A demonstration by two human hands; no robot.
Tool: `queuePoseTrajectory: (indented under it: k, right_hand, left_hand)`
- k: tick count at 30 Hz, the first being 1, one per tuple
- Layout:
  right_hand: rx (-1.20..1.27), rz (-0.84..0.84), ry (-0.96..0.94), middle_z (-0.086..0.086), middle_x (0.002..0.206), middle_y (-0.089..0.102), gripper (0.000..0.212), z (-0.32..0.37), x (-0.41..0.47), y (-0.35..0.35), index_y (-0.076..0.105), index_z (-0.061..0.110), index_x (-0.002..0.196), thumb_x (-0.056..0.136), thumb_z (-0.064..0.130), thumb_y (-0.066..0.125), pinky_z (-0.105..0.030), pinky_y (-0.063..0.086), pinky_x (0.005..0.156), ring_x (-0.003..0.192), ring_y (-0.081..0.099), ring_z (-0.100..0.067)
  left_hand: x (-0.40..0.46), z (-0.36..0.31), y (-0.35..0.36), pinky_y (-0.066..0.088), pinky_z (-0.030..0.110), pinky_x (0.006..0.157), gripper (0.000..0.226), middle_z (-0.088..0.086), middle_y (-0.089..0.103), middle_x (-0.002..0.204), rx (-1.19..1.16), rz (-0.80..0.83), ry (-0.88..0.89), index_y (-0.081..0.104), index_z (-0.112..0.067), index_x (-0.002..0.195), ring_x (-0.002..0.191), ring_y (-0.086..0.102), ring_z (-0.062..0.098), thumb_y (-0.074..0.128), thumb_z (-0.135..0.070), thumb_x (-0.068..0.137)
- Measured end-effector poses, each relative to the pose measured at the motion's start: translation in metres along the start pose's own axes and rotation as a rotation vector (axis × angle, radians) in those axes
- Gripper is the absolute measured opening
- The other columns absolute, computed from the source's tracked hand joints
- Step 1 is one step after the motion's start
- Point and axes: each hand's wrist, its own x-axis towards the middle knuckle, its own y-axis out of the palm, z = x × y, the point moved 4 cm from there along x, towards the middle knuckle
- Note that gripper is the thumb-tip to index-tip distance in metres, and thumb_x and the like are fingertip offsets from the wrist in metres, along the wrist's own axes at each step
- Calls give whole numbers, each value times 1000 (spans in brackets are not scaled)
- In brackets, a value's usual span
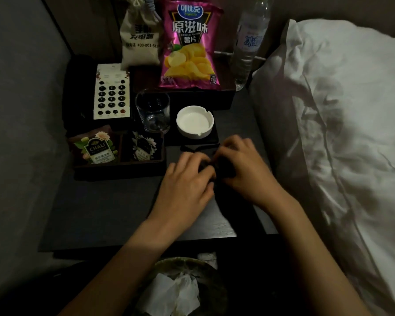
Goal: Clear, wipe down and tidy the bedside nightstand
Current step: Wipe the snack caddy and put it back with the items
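Both hands, the left hand (185,179) and right hand (240,165), pinch a dark cloth (217,169) with curled fingers over the nightstand (100,208), near the white ashtray (195,121).

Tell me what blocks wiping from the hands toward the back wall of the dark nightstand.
From both hands backward: the round white ceramic ashtray, then the clear drinking glass, then the pink crisp bag on the dark nightstand.

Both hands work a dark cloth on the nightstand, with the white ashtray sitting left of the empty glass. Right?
Not quite. The head view shows the ashtray right of the glass. The rest holds: both the left hand and right hand work the cloth on the nightstand.
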Motion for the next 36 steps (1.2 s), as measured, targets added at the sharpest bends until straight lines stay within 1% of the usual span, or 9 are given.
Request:
queuePoseTrajectory:
  k: [4, 8, 11, 18, 20, 23, 29, 31, 36]
  right_hand:
    - [-51, 144, 76, 0, 123, 48, 26, -4, -9, 7, 58, 19, 111, 85, 17, 64, -36, 46, 80, 114, 46, -23]
    - [-34, 132, 262, -3, 121, 48, 24, -28, -14, -5, 60, 16, 109, 85, 8, 61, -41, 49, 86, 117, 49, -24]
    - [-68, 136, 355, -7, 123, 50, 27, -39, -16, -10, 61, 12, 112, 85, 13, 64, -42, 48, 89, 116, 51, -28]
    - [45, 84, 446, -15, 137, 50, 30, -63, -7, -15, 58, 4, 119, 91, 14, 58, -43, 41, 104, 124, 51, -35]
    - [39, 67, 428, -16, 140, 49, 31, -66, -2, -13, 56, 3, 121, 92, 14, 55, -41, 32, 112, 133, 44, -33]
    - [-8, 92, 417, -10, 159, 29, 43, -65, 7, -6, 47, 6, 137, 96, 19, 52, -44, 13, 121, 151, 13, -23]
    - [-114, 153, 386, -4, 165, -11, 61, -59, 9, 7, 19, 22, 156, 102, 37, 42, -45, -3, 122, 151, -16, -25]
    - [-122, 146, 391, -4, 165, -3, 63, -55, 8, 8, 17, 23, 157, 102, 40, 42, -46, -1, 122, 152, -10, -26]
    - [-191, 62, 364, -8, 149, 33, 60, -45, 7, -1, 31, 19, 152, 100, 44, 44, -44, 21, 118, 139, 29, -27]
  left_hand:
    - [1, -1, 10, 35, 33, 85, 21, -6, 55, 112, 93, 115, 20, 62, -23, 103, 109, 49, 16, 46, -33, 93]
    - [4, -5, 23, 30, 34, 99, 31, -8, 52, 133, 25, 167, 52, 58, -24, 120, 128, 43, 11, 47, -32, 93]
    - [9, -10, 40, 14, 46, 117, 46, -8, 31, 155, -18, 263, 83, 42, -24, 140, 145, 19, 5, 46, -33, 95]
    - [30, -16, 64, 4, 57, 118, 59, -5, 3, 163, 66, 306, 132, 25, -20, 149, 148, -6, 7, 43, -40, 96]
    - [34, -12, 65, 4, 58, 117, 63, -5, 0, 163, 85, 306, 124, 21, -21, 150, 148, -8, 9, 43, -44, 96]
    - [39, -8, 66, 6, 57, 116, 67, -3, -4, 163, 120, 307, 95, 17, -19, 152, 148, -12, 12, 41, -47, 96]
    - [47, 3, 67, 12, 54, 113, 77, 1, -11, 162, 179, 308, 18, 5, -16, 154, 148, -14, 18, 34, -56, 95]
    - [46, 5, 66, 13, 53, 112, 79, 2, -14, 162, 177, 312, 17, 2, -15, 154, 148, -15, 17, 33, -57, 95]
    - [43, -1, 64, 15, 50, 111, 77, 6, -7, 162, 167, 285, 27, 6, -13, 154, 148, -7, 18, 38, -52, 95]
